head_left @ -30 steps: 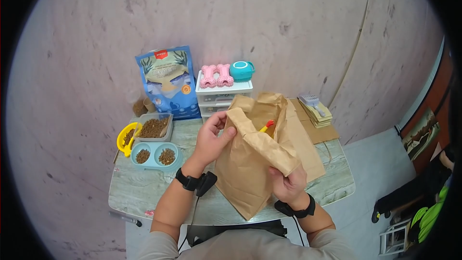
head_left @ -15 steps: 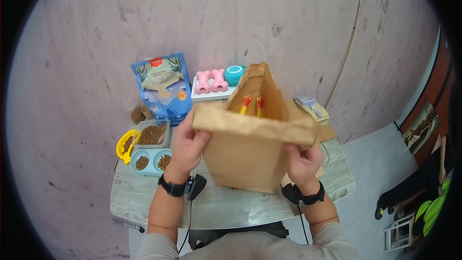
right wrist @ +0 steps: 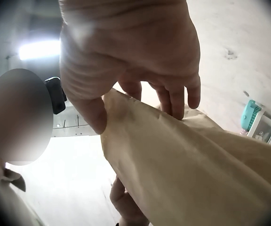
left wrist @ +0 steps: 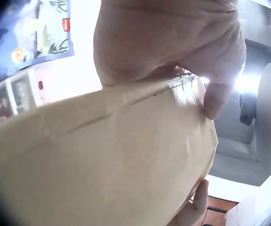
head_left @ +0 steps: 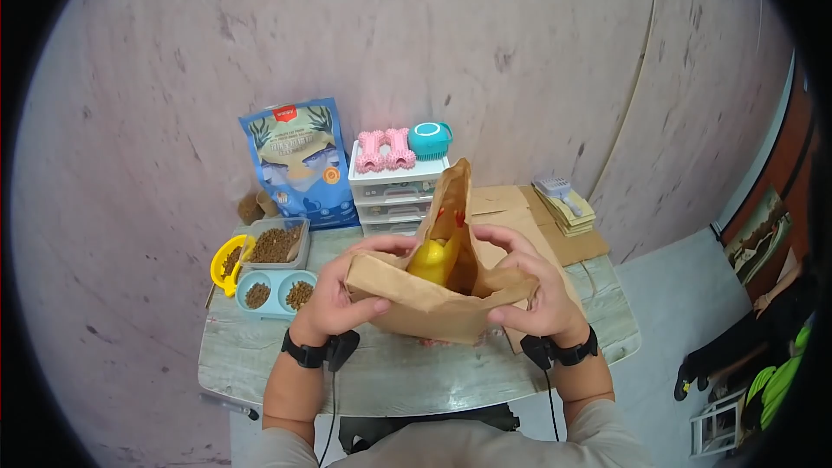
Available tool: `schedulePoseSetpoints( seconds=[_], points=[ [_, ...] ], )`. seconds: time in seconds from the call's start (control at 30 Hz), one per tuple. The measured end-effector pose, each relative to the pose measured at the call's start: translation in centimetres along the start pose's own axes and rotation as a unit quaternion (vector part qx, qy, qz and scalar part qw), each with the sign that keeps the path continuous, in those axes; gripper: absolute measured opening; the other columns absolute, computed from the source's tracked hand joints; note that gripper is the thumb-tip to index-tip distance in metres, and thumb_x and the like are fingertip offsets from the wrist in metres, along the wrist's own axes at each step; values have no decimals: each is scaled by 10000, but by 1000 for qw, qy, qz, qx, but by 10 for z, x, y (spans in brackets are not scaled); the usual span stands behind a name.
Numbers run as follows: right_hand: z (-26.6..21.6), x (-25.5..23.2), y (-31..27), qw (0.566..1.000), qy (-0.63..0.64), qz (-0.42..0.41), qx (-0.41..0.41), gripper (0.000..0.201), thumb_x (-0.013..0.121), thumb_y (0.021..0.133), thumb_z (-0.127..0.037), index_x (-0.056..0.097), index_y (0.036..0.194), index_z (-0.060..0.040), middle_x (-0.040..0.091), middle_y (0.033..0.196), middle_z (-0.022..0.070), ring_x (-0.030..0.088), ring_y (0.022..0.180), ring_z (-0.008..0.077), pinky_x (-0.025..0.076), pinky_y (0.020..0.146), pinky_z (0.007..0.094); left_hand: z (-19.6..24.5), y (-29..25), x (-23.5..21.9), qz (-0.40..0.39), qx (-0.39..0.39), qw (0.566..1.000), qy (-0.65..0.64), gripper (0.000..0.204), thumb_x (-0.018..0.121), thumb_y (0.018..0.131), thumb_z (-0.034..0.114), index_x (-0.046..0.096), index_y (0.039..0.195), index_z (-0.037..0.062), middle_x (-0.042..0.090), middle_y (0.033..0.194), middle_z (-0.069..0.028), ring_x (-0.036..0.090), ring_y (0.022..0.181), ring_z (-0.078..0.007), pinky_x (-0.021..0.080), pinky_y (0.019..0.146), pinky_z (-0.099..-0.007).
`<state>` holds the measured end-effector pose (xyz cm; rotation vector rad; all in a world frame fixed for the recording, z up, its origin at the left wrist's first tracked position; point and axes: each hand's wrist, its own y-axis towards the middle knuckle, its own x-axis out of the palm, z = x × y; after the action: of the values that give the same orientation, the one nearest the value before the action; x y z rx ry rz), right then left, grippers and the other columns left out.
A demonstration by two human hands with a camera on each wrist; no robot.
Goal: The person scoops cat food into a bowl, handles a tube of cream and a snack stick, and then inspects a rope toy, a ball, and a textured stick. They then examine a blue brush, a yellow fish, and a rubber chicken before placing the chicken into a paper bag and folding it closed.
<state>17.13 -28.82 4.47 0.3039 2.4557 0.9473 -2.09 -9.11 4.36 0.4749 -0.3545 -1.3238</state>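
Note:
A brown paper bag (head_left: 425,316) is held above the table with its mouth towards the head camera. Inside it shows a yellow toy (head_left: 432,262) with red parts deeper in. At the bag's left side my left hand (head_left: 340,293) grips the edge, thumb on the near face and fingers behind. My right hand (head_left: 544,293) pinches the right corner likewise. In the left wrist view the left hand (left wrist: 168,42) holds the folded rim of the bag (left wrist: 107,160). The right wrist view has the right hand (right wrist: 131,56) around the bag's corner (right wrist: 173,155).
Behind stand a blue food pouch (head_left: 299,165) and white drawers (head_left: 394,192) topped by pink bone toys (head_left: 385,150) and a teal brush (head_left: 430,140). Left are a blue double bowl (head_left: 276,303) and a kibble box (head_left: 277,243). Right lie flat paper bags (head_left: 555,238), notepads and a scoop (head_left: 559,191).
The bag has swung from upright to tilted, lower and nearer, its mouth now facing the camera. The toy's yellow body has come into sight. Both hands keep their hold, fingers now spread behind.

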Motion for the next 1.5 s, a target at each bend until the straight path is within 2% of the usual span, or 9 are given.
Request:
schedulePoseSetpoints(
  seconds=[0.2, 0.27, 0.43, 0.53, 0.87, 1.0, 1.07, 1.17, 1.5],
  points=[
    [-9, -22, 12, 999, -1, -13, 37, 351, 678, 787, -266, 560, 997, -10, 507, 1197, 193, 505, 1104, 256, 379, 963, 359, 17, 9, -11, -35, -40, 985, 165, 340, 676, 731, 43, 576, 1052, -9, 599, 1028, -77, 578, 924, -154, 442, 820, -272],
    [-10, -32, 21, 972, 132, 63, 186, 430, 616, 842, -363, 548, 1052, 6, 583, 1061, 157, 561, 983, 184, 430, 885, 314, 25, 14, -12, -75, 1, 973, 220, 312, 667, 741, 35, 579, 1038, -4, 609, 983, -75, 588, 883, -159, 455, 782, -274],
    [-30, -24, 68, 928, -218, 107, 282, 422, 600, 824, -322, 592, 953, 80, 640, 734, 166, 632, 650, 230, 490, 596, 340, 38, 18, -11, -100, 5, 954, 281, 190, 705, 725, 54, 548, 828, 22, 622, 919, -98, 590, 839, -176, 457, 752, -289],
    [-21, -24, 77, 898, -377, -3, 225, 222, 576, 809, -140, 614, 923, 46, 635, 734, 158, 614, 628, 200, 475, 581, 302, 41, 18, -12, -115, 26, 948, 297, 204, 679, 743, 57, 535, 882, 18, 606, 881, -79, 567, 796, -159, 455, 719, -281],
    [-38, -11, 73, 922, -321, 7, 219, 162, 567, 786, -88, 620, 857, 48, 615, 682, 172, 613, 593, 244, 474, 571, 313, 82, 49, -16, -133, -114, 957, 230, 472, 546, 867, 314, 487, 1240, 32, 554, 890, -56, 529, 843, -126, 436, 777, -284],
    [-49, -9, 73, 922, -336, -12, 192, 155, 557, 778, -90, 624, 836, 38, 609, 682, 181, 608, 607, 277, 471, 569, 346, 92, 81, -4, -193, -51, 876, 439, 322, 443, 922, 256, 616, 1015, 0, 599, 831, -129, 576, 764, -235, 457, 691, -322],
    [-51, -9, 70, 925, -331, -8, 189, 159, 551, 767, -100, 629, 814, 31, 604, 680, 197, 604, 614, 334, 470, 569, 385, 93, 88, 1, -209, -145, 793, 553, 224, 511, 865, 182, 618, 921, -7, 613, 817, -149, 588, 727, -276, 461, 653, -343],
    [-52, -12, 65, 934, -318, -6, 165, 149, 553, 764, -91, 617, 803, 37, 599, 665, 190, 596, 594, 324, 465, 555, 373, 73, 84, -11, -180, -39, 789, 586, 121, 560, 767, 67, 602, 852, -8, 604, 776, -142, 586, 698, -269, 459, 627, -341],
    [-55, -23, 58, 939, -222, 16, 262, 198, 602, 805, -156, 636, 889, 21, 631, 708, 101, 595, 617, 167, 467, 578, 293, 87, 65, -18, -159, -58, 852, 496, 145, 533, 682, -4, 597, 811, 5, 577, 712, -74, 547, 625, -173, 441, 549, -274]
  ],
)
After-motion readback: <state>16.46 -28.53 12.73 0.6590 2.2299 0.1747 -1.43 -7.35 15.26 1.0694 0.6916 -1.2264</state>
